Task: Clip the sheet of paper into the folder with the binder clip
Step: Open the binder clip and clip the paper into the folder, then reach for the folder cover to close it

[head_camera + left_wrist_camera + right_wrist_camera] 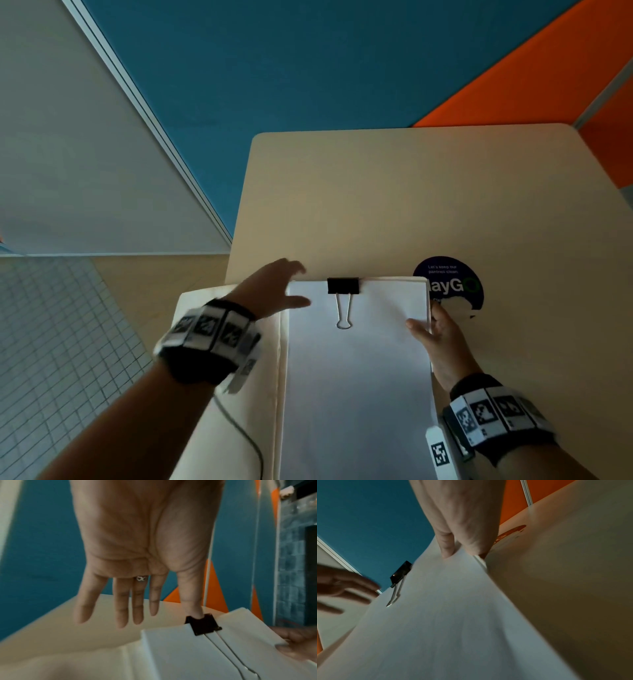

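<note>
The sheet of paper (358, 370) lies inside the open folder (219, 428) on the beige surface (411, 192), on the folder's right half. The black binder clip (343, 286) sits on the far edge of the paper, left of that edge's middle, its wire handle folded flat toward the near side — the clip bites over paper and folder together.

The left hand (274, 289) hovers at the paper's far left corner, fingers straight and spread, holding nothing; in the left wrist view its thumb reaches toward the clip, though whether it touches cannot be told. The right hand (442, 339) grips the right edge of the paper and folder near the far corner — thumb on top of the sheet, the other fingers below the edge.

Just beyond the right hand a dark round sticker (452, 284) with pale lettering lies on the surface, partly covered by the folder's corner.
</note>
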A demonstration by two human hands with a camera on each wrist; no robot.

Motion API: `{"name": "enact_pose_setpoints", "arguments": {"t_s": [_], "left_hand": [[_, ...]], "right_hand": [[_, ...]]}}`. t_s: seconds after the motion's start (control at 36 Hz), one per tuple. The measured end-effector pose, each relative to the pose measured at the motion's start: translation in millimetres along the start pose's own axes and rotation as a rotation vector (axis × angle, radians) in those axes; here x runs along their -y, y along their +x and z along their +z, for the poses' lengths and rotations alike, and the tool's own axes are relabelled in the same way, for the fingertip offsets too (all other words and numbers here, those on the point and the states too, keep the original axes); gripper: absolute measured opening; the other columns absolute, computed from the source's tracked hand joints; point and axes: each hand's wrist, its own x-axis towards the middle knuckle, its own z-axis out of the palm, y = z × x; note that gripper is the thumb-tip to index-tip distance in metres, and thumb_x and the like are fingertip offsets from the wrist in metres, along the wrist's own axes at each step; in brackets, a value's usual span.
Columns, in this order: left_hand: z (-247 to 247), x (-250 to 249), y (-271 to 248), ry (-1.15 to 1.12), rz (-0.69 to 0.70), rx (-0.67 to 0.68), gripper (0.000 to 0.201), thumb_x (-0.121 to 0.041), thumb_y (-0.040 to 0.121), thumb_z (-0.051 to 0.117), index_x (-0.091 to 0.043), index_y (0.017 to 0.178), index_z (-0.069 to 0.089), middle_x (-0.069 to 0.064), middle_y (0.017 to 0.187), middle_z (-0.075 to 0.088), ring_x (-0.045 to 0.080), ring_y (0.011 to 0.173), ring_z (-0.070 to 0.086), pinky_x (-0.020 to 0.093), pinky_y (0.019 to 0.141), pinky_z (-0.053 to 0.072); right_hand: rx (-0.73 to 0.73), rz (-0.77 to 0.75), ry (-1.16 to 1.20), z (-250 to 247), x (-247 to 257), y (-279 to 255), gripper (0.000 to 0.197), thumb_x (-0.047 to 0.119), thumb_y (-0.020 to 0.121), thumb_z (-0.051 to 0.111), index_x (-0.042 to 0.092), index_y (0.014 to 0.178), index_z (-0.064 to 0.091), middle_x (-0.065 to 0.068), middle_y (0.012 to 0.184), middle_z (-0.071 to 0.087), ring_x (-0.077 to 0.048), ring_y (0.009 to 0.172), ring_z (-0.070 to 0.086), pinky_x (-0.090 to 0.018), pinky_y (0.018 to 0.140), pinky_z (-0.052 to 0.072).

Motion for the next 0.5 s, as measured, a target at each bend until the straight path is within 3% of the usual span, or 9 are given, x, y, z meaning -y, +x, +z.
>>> {"name": "enact_pose_setpoints", "arguments": {"t_s": [0.08, 0.17, 0.22, 0.31, 0.36, 0.42, 0.5], "left_hand": [[3, 32, -38, 0.001, -0.162, -0.085, 0.066, -0.034, 0.078, 0.066, -0.010, 0.133, 0.037, 0.012, 0.137, 0.045, 0.026, 0.124, 0.045, 0.033, 0.103, 0.035], [11, 63, -73, 0.004, -0.392, -0.090, 0.082, -0.035, 0.078, 0.066, -0.002, 0.139, 0.022, 0.022, 0.143, 0.034, 0.034, 0.129, 0.039, 0.041, 0.106, 0.033], [17, 82, -92, -0.048, -0.580, -0.060, 0.091, -0.037, 0.078, 0.065, 0.002, 0.141, 0.012, 0.029, 0.144, 0.029, 0.040, 0.130, 0.036, 0.045, 0.106, 0.032], [23, 109, -112, -0.175, -0.793, -0.055, 0.093, -0.041, 0.079, 0.062, 0.008, 0.139, 0.009, 0.035, 0.135, 0.039, 0.042, 0.122, 0.045, 0.046, 0.100, 0.036], [30, 127, -121, -0.227, -0.856, -0.016, 0.088, -0.045, 0.081, 0.058, 0.009, 0.136, 0.017, 0.032, 0.118, 0.056, 0.038, 0.108, 0.056, 0.041, 0.090, 0.041], [34, 140, -128, -0.283, -0.851, 0.014, 0.083, -0.047, 0.081, 0.057, 0.007, 0.134, 0.024, 0.020, 0.091, 0.063, 0.029, 0.089, 0.062, 0.035, 0.081, 0.042], [28, 146, -136, -0.405, -0.844, -0.044, 0.075, -0.038, 0.079, 0.064, 0.006, 0.132, 0.032, 0.017, 0.088, 0.060, 0.026, 0.084, 0.059, 0.035, 0.077, 0.042]], "right_hand": [[-0.030, 0.014, -0.042, 0, -2, 2, 0.032, 0.001, 0.085, 0.056, 0.031, 0.095, 0.058, -0.016, 0.110, 0.066, -0.035, 0.100, 0.064, -0.057, 0.092, 0.049], [-0.053, -0.006, -0.122, 0, -6, 6, 0.032, 0.004, 0.083, 0.058, 0.032, 0.099, 0.058, -0.014, 0.111, 0.067, -0.031, 0.100, 0.064, -0.058, 0.093, 0.049], [-0.069, -0.007, -0.175, 1, -7, 8, 0.031, 0.004, 0.083, 0.059, 0.022, 0.108, 0.056, -0.016, 0.111, 0.067, -0.032, 0.099, 0.064, -0.058, 0.092, 0.049], [-0.096, -0.013, -0.304, 3, -3, 8, 0.032, 0.006, 0.082, 0.060, 0.010, 0.114, 0.055, -0.018, 0.112, 0.065, -0.034, 0.101, 0.061, -0.055, 0.092, 0.049], [-0.117, -0.006, -0.382, 5, 0, 7, 0.033, 0.007, 0.083, 0.059, 0.006, 0.115, 0.054, -0.019, 0.113, 0.064, -0.034, 0.102, 0.060, -0.046, 0.091, 0.049], [-0.142, -0.003, -0.451, 8, 5, 5, 0.034, 0.007, 0.083, 0.058, 0.003, 0.116, 0.053, -0.021, 0.115, 0.063, -0.033, 0.102, 0.058, -0.038, 0.086, 0.045], [-0.157, 0.005, -0.542, 11, 9, 3, 0.045, 0.006, 0.084, 0.056, 0.004, 0.128, 0.045, -0.022, 0.122, 0.059, -0.037, 0.105, 0.056, -0.037, 0.087, 0.043]]}}
